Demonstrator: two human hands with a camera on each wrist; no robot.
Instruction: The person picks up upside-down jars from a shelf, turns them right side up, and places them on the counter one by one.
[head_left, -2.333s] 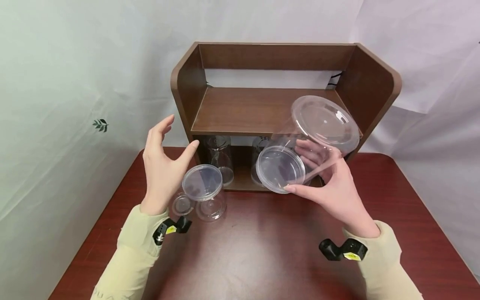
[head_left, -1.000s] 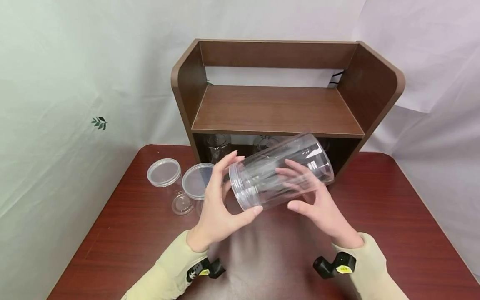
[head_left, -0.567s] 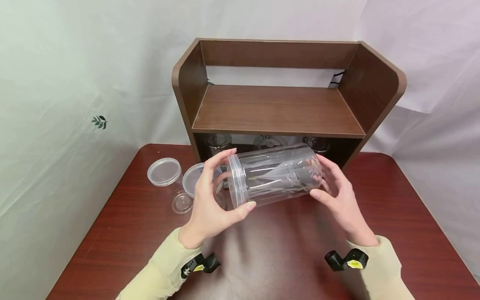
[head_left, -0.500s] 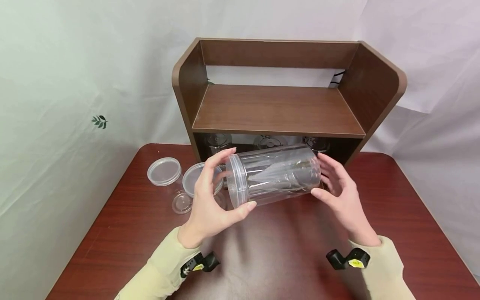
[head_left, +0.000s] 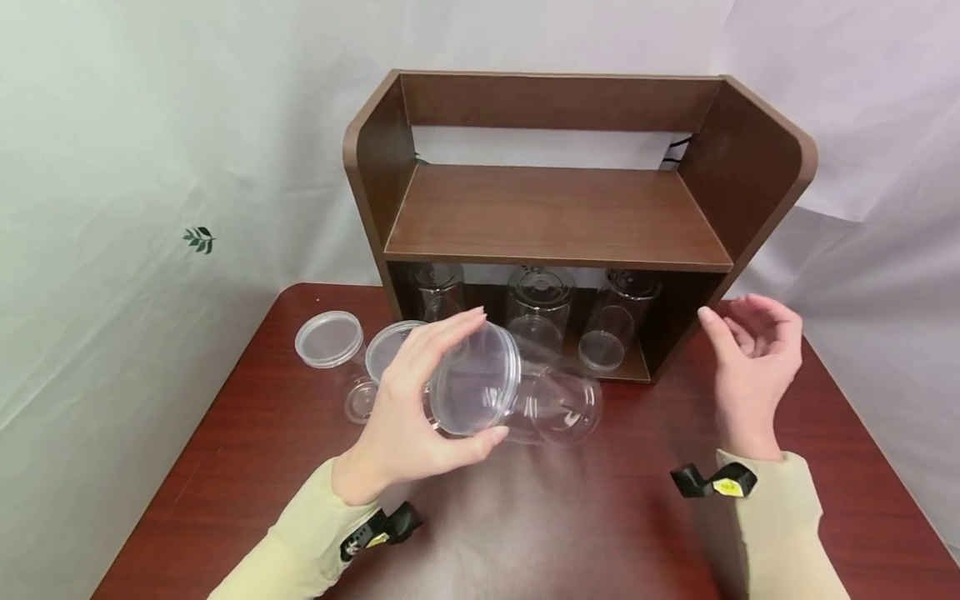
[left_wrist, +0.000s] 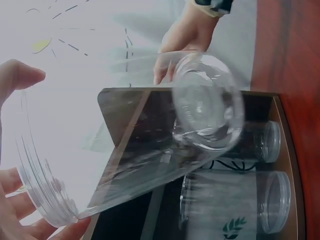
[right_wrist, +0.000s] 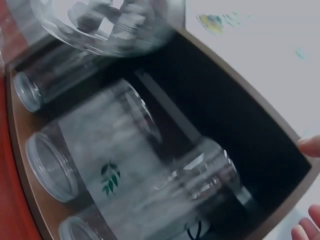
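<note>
My left hand [head_left: 408,408] grips a large clear plastic jar [head_left: 555,404] round its lid [head_left: 480,383], thumb below and fingers above. The jar is tilted over in the air in front of the shelf, lid towards me and base pointing away to the right. In the left wrist view the jar's base [left_wrist: 207,102] lies across the shelf opening. My right hand [head_left: 757,358] is apart from the jar, to the right of the shelf, fingers loosely bent and holding nothing. Its fingertips [right_wrist: 310,232] show at the edge of the right wrist view.
A brown two-tier wooden shelf [head_left: 555,212] stands at the back of the red-brown table [head_left: 570,525]. Its lower tier holds a left jar [head_left: 441,292], a middle jar [head_left: 540,304] and a right jar [head_left: 611,329]. Two lidded jars [head_left: 330,340] stand on the table at left.
My right hand has let go of the jar's base and moved right. The left hand keeps its hold on the lid end and has turned the jar so the lid faces me.
</note>
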